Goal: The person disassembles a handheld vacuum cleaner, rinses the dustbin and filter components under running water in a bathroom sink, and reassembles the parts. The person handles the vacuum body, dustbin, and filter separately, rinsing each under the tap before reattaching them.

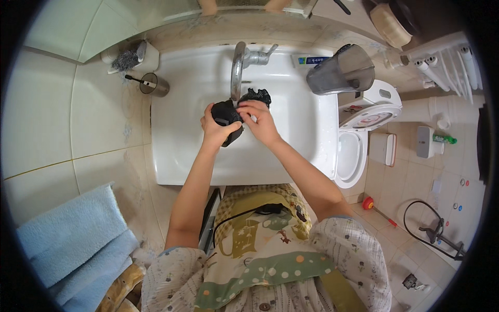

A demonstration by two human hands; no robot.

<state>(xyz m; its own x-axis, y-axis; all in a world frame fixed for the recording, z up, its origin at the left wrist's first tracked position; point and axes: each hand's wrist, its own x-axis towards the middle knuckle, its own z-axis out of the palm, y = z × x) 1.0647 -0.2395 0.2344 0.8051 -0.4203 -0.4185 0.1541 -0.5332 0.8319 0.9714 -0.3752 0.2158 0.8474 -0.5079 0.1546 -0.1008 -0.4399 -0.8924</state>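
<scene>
My left hand is wrapped round a dark black object, thumb across its near side. It looks soft and rounded, but its kind is hard to make out. My right hand is closed, its fingers pinching at the right edge of that object. Just beyond the right fingers shows a black mesh piece; whether it belongs to the same object I cannot tell. Both hands are over the basin of a white sink, directly below the spout of the metal faucet.
A cup with a toothbrush stands at the sink's back left. On the back right are a toothpaste tube and a grey translucent pitcher. A toilet is to the right, a plunger near it. Blue towels hang at left.
</scene>
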